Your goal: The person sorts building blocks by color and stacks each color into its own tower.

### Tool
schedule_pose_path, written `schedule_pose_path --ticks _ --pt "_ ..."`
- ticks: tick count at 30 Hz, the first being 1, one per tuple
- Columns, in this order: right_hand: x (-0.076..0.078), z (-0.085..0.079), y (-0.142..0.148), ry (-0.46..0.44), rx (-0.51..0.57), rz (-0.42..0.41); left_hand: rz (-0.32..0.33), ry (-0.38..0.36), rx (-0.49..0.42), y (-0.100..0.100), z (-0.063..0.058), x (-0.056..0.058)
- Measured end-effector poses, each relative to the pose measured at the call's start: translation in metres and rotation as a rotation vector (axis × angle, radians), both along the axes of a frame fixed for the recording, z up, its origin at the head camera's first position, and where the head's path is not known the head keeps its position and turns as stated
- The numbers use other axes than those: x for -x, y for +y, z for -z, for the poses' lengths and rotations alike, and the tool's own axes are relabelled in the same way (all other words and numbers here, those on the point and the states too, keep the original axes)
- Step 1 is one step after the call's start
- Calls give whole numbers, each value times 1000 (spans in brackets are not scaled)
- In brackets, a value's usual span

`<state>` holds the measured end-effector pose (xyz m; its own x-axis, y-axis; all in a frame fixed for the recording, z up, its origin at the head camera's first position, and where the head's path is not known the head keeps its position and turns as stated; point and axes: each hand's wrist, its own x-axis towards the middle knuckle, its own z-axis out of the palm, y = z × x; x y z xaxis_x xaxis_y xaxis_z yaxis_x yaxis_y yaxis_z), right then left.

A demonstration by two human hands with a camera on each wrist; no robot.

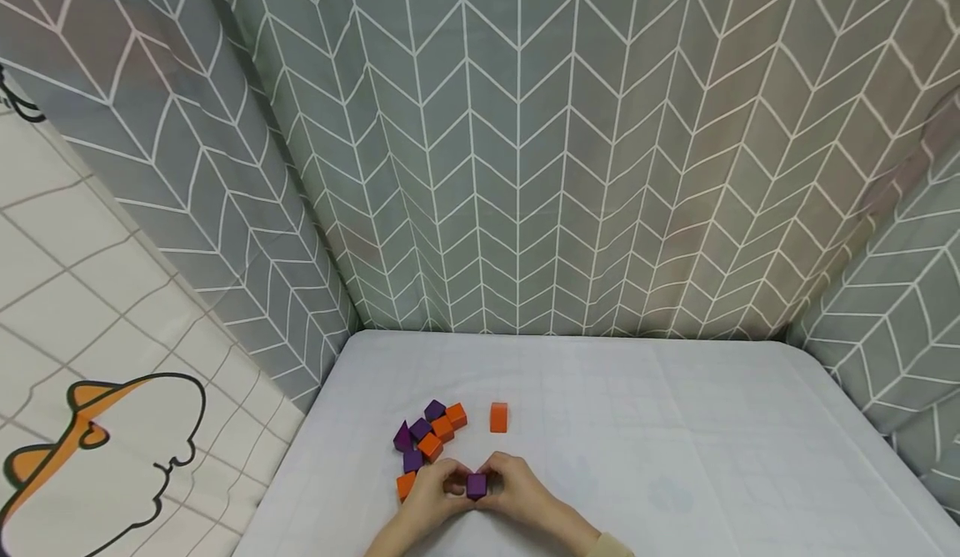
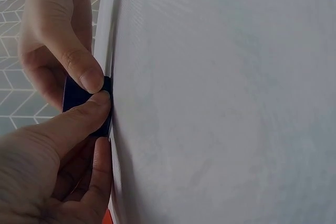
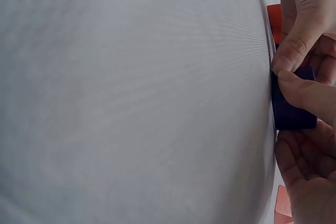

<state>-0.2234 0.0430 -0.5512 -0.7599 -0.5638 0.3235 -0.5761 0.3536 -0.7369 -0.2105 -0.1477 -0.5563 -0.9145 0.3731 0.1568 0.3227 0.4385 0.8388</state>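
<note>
A small purple cube (image 1: 476, 486) sits on the white tabletop between my two hands. My left hand (image 1: 431, 494) holds it from the left, its thumb (image 2: 86, 114) against the block's near face. From the other side my right hand (image 1: 517, 493) grips it, with the thumb (image 3: 304, 90) laid on the near face. In both wrist views the thumb tips meet on the purple cube and the fingers curl around its sides. Beside the left hand lies an orange cube (image 1: 406, 485), partly covered by that hand.
Left of the hands is a cluster of orange cubes (image 1: 442, 429), purple cubes (image 1: 412, 461) and a purple pointed block (image 1: 402, 437). An orange rectangular block (image 1: 498, 417) stands alone beyond the hands. Patterned grey curtains (image 1: 525, 165) border the white table (image 1: 712, 457).
</note>
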Motion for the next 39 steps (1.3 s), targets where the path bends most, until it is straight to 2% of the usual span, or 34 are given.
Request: schedule_pose_path --ticks 11,17,24,27,32,39 --pt "4 -3 -1 9 -15 11 7 7 1 0 -2 3" --pt "6 -8 -2 47 -81 -14 6 14 3 1 -3 3" --pt "13 -41 -5 63 -143 -88 -6 6 21 0 -4 2" --pt "21 -58 -9 65 -172 -70 1 13 20 -1 -3 1" --pt "41 -80 -19 125 -163 -29 17 26 30 -1 -2 2" --pt "65 -96 -34 144 -171 7 12 -13 39 0 0 1"
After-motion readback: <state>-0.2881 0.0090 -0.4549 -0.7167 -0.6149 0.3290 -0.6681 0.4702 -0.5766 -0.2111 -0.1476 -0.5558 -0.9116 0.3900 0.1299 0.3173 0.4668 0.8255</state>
